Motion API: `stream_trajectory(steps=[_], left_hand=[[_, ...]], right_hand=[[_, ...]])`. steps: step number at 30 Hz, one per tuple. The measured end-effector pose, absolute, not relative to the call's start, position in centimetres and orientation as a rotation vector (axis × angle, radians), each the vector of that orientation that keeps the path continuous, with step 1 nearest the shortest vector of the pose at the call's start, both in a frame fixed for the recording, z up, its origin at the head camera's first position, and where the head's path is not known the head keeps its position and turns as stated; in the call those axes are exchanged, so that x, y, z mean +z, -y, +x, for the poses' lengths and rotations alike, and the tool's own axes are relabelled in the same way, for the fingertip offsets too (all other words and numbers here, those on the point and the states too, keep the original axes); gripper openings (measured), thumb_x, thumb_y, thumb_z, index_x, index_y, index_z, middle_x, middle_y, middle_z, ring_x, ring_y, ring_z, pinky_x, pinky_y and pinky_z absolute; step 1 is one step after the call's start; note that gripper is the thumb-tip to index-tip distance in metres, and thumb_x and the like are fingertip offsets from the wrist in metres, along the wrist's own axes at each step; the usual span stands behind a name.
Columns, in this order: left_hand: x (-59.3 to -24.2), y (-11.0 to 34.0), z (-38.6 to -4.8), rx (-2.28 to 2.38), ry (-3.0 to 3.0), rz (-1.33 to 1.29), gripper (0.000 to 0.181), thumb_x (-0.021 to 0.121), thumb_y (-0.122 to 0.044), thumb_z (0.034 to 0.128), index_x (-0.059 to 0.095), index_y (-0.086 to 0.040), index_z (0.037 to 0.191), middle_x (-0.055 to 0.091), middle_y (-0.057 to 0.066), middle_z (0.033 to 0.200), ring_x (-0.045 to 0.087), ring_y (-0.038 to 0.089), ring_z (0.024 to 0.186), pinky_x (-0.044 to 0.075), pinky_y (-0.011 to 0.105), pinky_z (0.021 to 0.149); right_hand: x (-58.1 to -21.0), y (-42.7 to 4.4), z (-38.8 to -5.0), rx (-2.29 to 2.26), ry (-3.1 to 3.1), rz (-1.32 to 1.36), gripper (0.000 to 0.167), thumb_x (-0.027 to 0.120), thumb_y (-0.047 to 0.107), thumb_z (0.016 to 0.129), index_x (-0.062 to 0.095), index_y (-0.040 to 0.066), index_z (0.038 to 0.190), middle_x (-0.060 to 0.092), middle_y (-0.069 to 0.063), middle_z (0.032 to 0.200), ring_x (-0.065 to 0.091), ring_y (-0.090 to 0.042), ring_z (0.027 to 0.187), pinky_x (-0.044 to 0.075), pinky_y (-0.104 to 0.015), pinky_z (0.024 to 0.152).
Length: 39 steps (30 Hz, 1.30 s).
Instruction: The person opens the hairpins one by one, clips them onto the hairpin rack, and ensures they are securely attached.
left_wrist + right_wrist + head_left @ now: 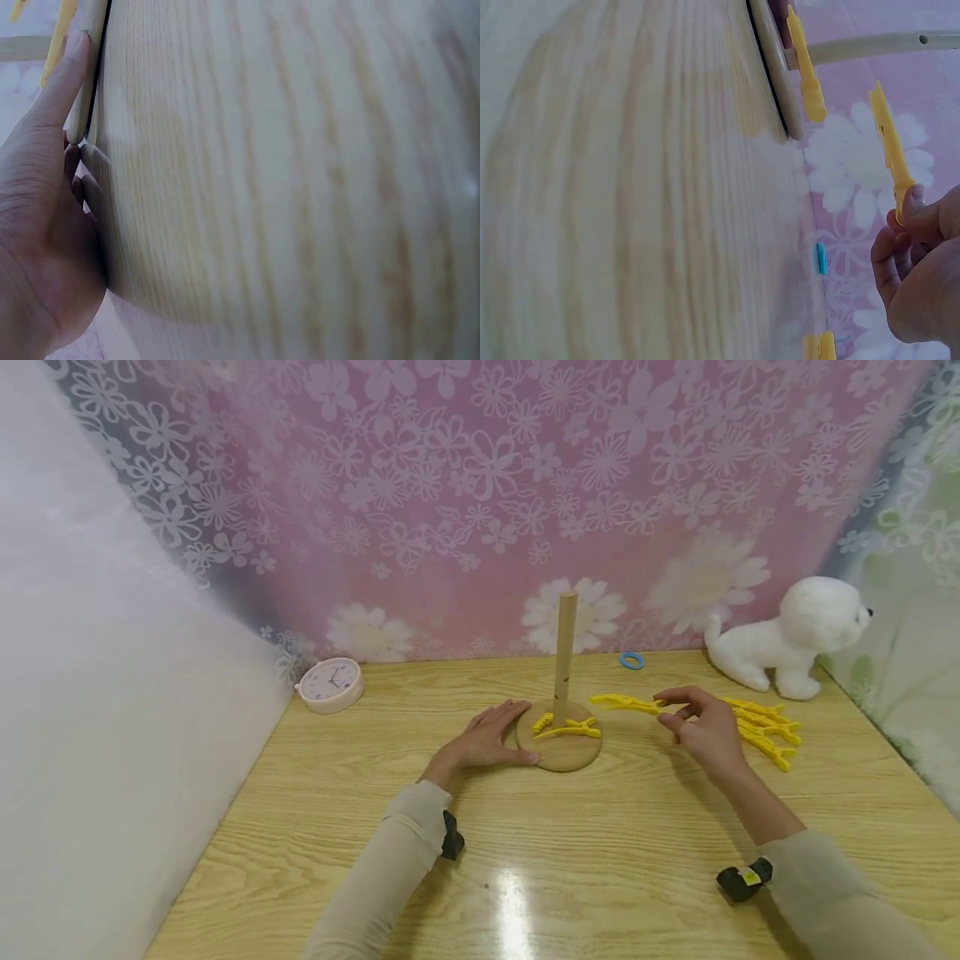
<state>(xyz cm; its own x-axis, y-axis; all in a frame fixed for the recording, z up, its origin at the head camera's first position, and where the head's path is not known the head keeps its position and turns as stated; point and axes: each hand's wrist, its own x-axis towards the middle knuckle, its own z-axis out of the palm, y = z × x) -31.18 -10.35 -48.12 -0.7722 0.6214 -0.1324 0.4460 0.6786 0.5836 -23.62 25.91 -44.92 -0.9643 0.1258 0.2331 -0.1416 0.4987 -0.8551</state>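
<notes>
One yellow alligator clip is pinched in the right hand, right of the peg stand. The left hand touches the stand's base, fingers nearly straight.

Bright, even light fills the head view, with a vertical white glare on the glossy wooden table at six o'clock. The wall at nine o'clock is pale and almost washed out, while soft shadow falls on the wood beneath the right hand between three and four. Both wrist views look hazier and cooler; wood grain smears softly toward three o'clock in the left, nine in the right, where lens distortion bows the wooden pole near two.
</notes>
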Motion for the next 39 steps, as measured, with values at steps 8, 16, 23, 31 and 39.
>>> stream_trajectory(steps=[8, 16, 23, 31, 39], left_hand=[[-48.1, 10.4, -31.3, 0.766, -2.571, 0.835, 0.103, 0.070, -0.067, 0.0892, 0.015, -0.031, 0.169, 0.007, -0.001, 0.176, 0.002, 0.015, 0.161, 0.004, 0.051, 0.130], [-49.0, 10.4, -31.9, 0.767, -2.573, 0.810, 0.106, 0.069, -0.073, 0.0861, 0.014, -0.035, 0.168, 0.005, -0.004, 0.176, 0.000, 0.014, 0.161, 0.003, 0.049, 0.129], [-48.8, 10.4, -31.7, 0.782, -2.567, 0.814, 0.105, 0.070, -0.072, 0.0863, 0.014, -0.036, 0.168, 0.006, -0.004, 0.176, 0.001, 0.014, 0.161, 0.003, 0.050, 0.129], [-49.0, 10.3, -31.9, 0.769, -2.571, 0.787, 0.104, 0.072, -0.068, 0.0872, 0.013, -0.038, 0.168, 0.006, -0.006, 0.176, 0.000, 0.014, 0.161, 0.002, 0.048, 0.130], [-48.0, 10.4, -31.3, 0.747, -2.578, 0.801, 0.105, 0.070, -0.069, 0.0878, 0.015, -0.032, 0.169, 0.007, -0.001, 0.176, 0.003, 0.018, 0.162, 0.004, 0.050, 0.130]], right_hand=[[-44.7, -24.0, -24.7, 1.352, 2.514, 0.024, 0.017, 0.075, 0.005, 0.096, 0.075, 0.003, 0.112, 0.068, -0.015, 0.097, 0.055, -0.016, 0.065, 0.049, -0.023, 0.049], [-45.0, -21.9, -26.0, 1.382, 2.546, 0.041, 0.015, 0.079, 0.005, 0.093, 0.078, 0.002, 0.107, 0.068, -0.014, 0.087, 0.053, -0.016, 0.062, 0.046, -0.022, 0.049], [-45.2, -20.3, -26.9, 1.405, 2.584, 0.079, 0.015, 0.081, 0.006, 0.091, 0.078, 0.002, 0.105, 0.066, -0.010, 0.082, 0.043, -0.013, 0.065, 0.036, -0.023, 0.052], [-45.5, -18.9, -27.3, 1.433, 2.612, 0.128, 0.014, 0.081, 0.001, 0.089, 0.078, 0.001, 0.102, 0.064, -0.013, 0.080, 0.046, -0.016, 0.066, 0.037, -0.024, 0.054], [-45.6, -18.4, -27.4, 1.455, 2.625, 0.152, 0.011, 0.079, 0.001, 0.091, 0.077, 0.004, 0.102, 0.065, -0.012, 0.079, 0.046, -0.017, 0.065, 0.037, -0.024, 0.051]])
